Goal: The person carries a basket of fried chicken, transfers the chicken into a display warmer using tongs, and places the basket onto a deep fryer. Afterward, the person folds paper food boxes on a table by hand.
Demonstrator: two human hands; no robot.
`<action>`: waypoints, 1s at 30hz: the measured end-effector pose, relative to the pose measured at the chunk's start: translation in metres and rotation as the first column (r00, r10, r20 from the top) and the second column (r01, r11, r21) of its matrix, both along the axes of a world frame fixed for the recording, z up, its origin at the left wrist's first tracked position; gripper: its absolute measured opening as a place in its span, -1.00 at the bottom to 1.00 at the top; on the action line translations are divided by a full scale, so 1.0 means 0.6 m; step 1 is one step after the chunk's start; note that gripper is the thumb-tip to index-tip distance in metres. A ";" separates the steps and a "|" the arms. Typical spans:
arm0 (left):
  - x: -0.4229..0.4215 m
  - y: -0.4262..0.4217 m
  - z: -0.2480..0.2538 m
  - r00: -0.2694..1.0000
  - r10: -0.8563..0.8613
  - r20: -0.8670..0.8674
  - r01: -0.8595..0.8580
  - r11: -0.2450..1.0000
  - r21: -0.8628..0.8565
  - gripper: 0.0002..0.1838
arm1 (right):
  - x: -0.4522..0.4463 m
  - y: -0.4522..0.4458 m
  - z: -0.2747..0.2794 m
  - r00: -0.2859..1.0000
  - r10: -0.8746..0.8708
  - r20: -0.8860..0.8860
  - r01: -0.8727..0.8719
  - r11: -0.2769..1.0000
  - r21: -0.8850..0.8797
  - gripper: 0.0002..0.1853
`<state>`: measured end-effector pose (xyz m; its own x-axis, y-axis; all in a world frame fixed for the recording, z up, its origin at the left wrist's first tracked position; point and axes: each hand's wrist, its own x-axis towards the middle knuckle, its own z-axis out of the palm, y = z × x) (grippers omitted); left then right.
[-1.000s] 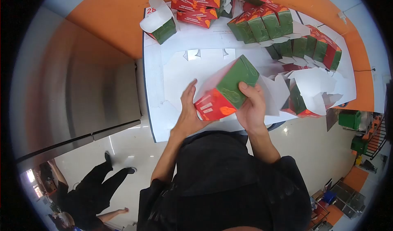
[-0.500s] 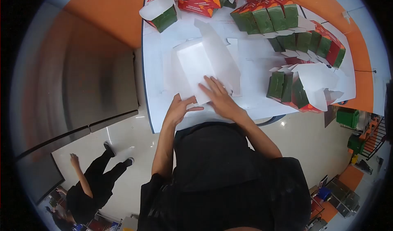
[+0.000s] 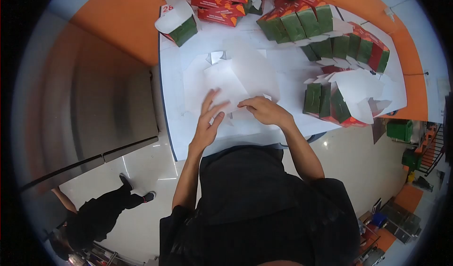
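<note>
In the head view, the left hand [image 3: 206,125] has its fingers spread wide, with nothing seen between them. The right hand [image 3: 268,111] has its fingers bent and narrow together; whether they pinch anything, I cannot tell. The white carton [image 3: 225,81], blurred, lies open just beyond both hands' fingertips, its tall flap [image 3: 257,72] rising beyond the right fingers. Contact with either hand is unclear. Flat card [image 3: 192,89] shows on the table [image 3: 177,124], left of the carton. Farther beyond the left fingers are an open box [image 3: 183,33] and a red stack [image 3: 219,6]. Well right of the right fingers stand green-sided boxes [image 3: 324,100], with more rows [image 3: 302,24] beyond.
</note>
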<state>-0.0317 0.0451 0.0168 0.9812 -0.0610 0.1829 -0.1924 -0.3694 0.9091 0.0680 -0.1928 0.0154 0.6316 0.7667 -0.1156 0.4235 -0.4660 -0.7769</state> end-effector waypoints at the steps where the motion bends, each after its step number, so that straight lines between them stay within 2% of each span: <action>1: 0.005 0.004 -0.010 0.999 -0.014 0.047 0.019 0.994 -0.106 -0.59 | 0.015 0.005 0.013 0.999 0.005 -0.051 -0.005 1.000 -0.004 -0.75; 3: 0.012 0.012 -0.021 0.988 -0.030 0.154 0.076 0.950 -0.303 -0.64 | 0.029 0.008 0.038 0.977 -0.093 -0.190 0.099 0.995 0.023 -0.81; 4: 0.014 0.008 -0.016 0.983 0.055 0.176 0.021 0.916 -0.401 -0.63 | 0.038 0.010 0.048 0.956 -0.140 -0.257 0.154 0.987 0.034 -0.82; 7: 0.027 -0.003 0.011 0.990 0.091 0.111 -0.070 0.981 -0.182 -0.62 | 0.047 0.010 0.062 0.908 -0.155 -0.388 0.174 0.985 0.013 -0.81; 8: 0.034 -0.013 0.029 0.969 0.134 0.206 -0.125 0.991 -0.056 -0.62 | 0.047 0.011 0.058 0.911 -0.126 -0.392 0.154 0.987 0.040 -0.81; 11: 0.054 -0.009 0.022 0.950 0.019 0.312 -0.084 0.977 0.194 -0.66 | 0.035 0.012 0.030 0.908 -0.093 -0.409 0.141 0.986 0.090 -0.80; 14: 0.063 -0.024 -0.027 0.849 0.251 0.464 -0.325 0.942 0.083 -0.68 | 0.035 0.019 0.026 0.901 -0.160 -0.403 0.212 0.974 0.086 -0.77; 17: 0.071 -0.050 -0.036 0.735 0.594 0.327 -0.547 0.804 -0.233 -0.77 | 0.027 0.024 0.048 0.898 -0.193 -0.395 0.235 0.970 0.060 -0.76; 19: 0.066 -0.049 -0.010 0.844 0.394 0.362 -0.404 0.913 -0.053 -0.80 | 0.027 0.025 0.065 0.920 -0.176 -0.349 0.204 0.978 0.046 -0.75; 21: 0.064 -0.043 0.010 0.916 0.146 0.373 -0.206 0.970 0.127 -0.80 | 0.027 0.023 0.078 0.941 -0.142 -0.307 0.162 0.986 0.043 -0.75; 22: 0.068 -0.032 0.004 0.929 0.065 0.365 -0.125 0.982 0.144 -0.81 | 0.028 0.024 0.084 0.951 -0.121 -0.285 0.139 0.989 0.042 -0.74; 25: 0.063 -0.014 0.027 0.962 0.006 0.274 -0.061 0.979 0.193 -0.81 | 0.028 0.028 0.109 0.989 -0.017 -0.145 0.023 0.999 0.039 -0.75; 28: 0.048 0.004 0.054 0.999 0.033 -0.023 -0.029 0.984 0.174 -0.79 | 0.012 0.042 0.135 0.993 -0.089 0.082 0.065 0.964 0.259 -0.76; 30: 0.043 0.017 0.048 0.994 0.106 0.013 -0.107 0.989 0.100 -0.81 | -0.010 0.050 0.186 0.968 -0.230 0.102 0.156 0.866 0.474 -0.80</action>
<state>-0.0062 0.0553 0.0456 0.9817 0.0251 0.1889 -0.1542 -0.4777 0.8649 0.0622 -0.1630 0.1270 0.7538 0.5699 0.3272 0.4908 -0.1570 -0.8570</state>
